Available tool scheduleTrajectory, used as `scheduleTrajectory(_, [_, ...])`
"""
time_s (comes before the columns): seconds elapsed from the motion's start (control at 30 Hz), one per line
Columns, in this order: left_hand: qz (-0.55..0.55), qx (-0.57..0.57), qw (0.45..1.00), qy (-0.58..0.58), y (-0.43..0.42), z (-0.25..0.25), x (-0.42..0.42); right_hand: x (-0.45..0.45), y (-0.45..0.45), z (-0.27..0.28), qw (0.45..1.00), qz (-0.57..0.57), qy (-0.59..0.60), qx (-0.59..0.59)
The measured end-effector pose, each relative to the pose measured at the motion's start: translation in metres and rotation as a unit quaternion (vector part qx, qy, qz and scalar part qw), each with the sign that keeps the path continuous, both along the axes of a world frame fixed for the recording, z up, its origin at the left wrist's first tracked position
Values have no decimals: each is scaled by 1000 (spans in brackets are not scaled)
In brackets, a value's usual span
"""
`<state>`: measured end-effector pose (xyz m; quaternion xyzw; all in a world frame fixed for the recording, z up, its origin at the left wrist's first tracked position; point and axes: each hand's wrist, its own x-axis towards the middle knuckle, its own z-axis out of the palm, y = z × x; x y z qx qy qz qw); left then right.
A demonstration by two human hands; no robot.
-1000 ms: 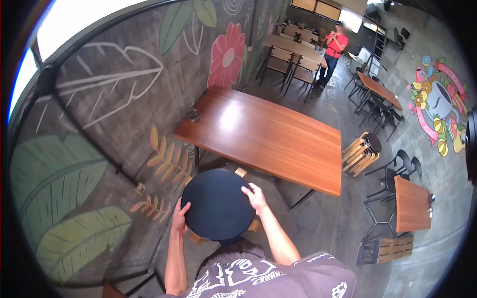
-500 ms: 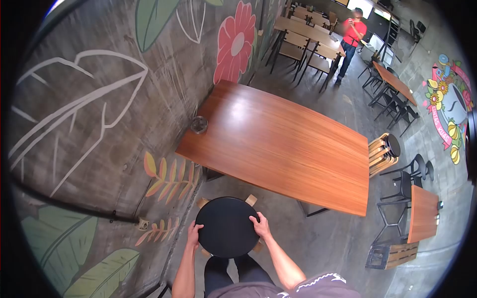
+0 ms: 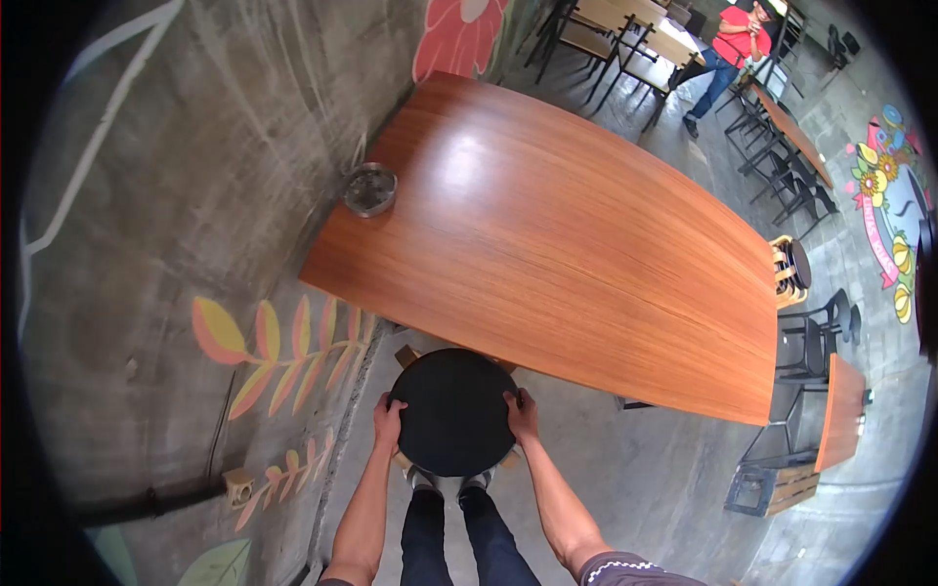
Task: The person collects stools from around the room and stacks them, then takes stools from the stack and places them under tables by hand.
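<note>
Stool (image 3: 456, 412), round and black-topped, now sits close beside the wooden table (image 3: 567, 254), left hand (image 3: 388, 422) and right hand (image 3: 524, 416) gripping opposite sides.

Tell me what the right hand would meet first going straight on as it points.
Beyond the stool it holds, the right hand would probably meet the wooden table, unless it passes underneath; height is unclear.

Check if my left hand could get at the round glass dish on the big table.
Probably not while the left hand grips the black stool. The dish sits beyond the near edge of the table, by the wall. Once free, that hand seems to have an open way over the tabletop.
</note>
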<state>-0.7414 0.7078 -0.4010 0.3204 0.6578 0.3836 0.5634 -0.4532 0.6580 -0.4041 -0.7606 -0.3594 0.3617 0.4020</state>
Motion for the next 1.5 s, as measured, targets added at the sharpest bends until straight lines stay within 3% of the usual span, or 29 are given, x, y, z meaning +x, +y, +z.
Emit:
scheduleTrajectory(0.13, [-14,12,1000,14,33,-46,6,10,26,-58,999,-17,9,29])
scheduleTrajectory(0.2, [-18,27,999,34,44,-60,7,12,40,-85,997,-15,-47,63])
scheduleTrajectory(0.27, [-16,44,998,53,57,-79,9,11,57,-101,980,-17,-53,189])
scheduleTrajectory(0.33, [-24,47,998,46,69,-102,6,18,64,-107,978,9,-117,171])
scheduleTrajectory(0.4, [-30,48,997,52,80,-88,14,17,68,-137,949,22,-252,189])
scheduleTrajectory(0.63, [-29,60,997,39,99,-91,17,18,69,-194,990,18,-117,73])
scheduleTrajectory(0.73, [-32,60,997,29,100,-103,16,27,68,-223,973,54,-200,100])
scheduleTrajectory(0.97, [-78,76,990,91,92,-107,13,25,70,-189,978,76,-176,76])
scheduleTrajectory(1.17, [-99,93,989,58,95,-112,10,28,79,-168,983,67,-134,104])
scheduleTrajectory(1.27, [-119,83,987,75,97,-111,9,31,81,-151,965,107,-236,49])
scheduleTrajectory(1.37, [-138,49,985,89,98,-110,6,30,84,-132,971,130,-191,58])
scheduleTrajectory(1.43, [-150,36,983,96,96,-124,-1,26,75,-116,992,123,-18,6])
scheduleTrajectory(1.5, [-156,5,978,138,96,-115,-3,15,60,-90,995,90,-14,-50])
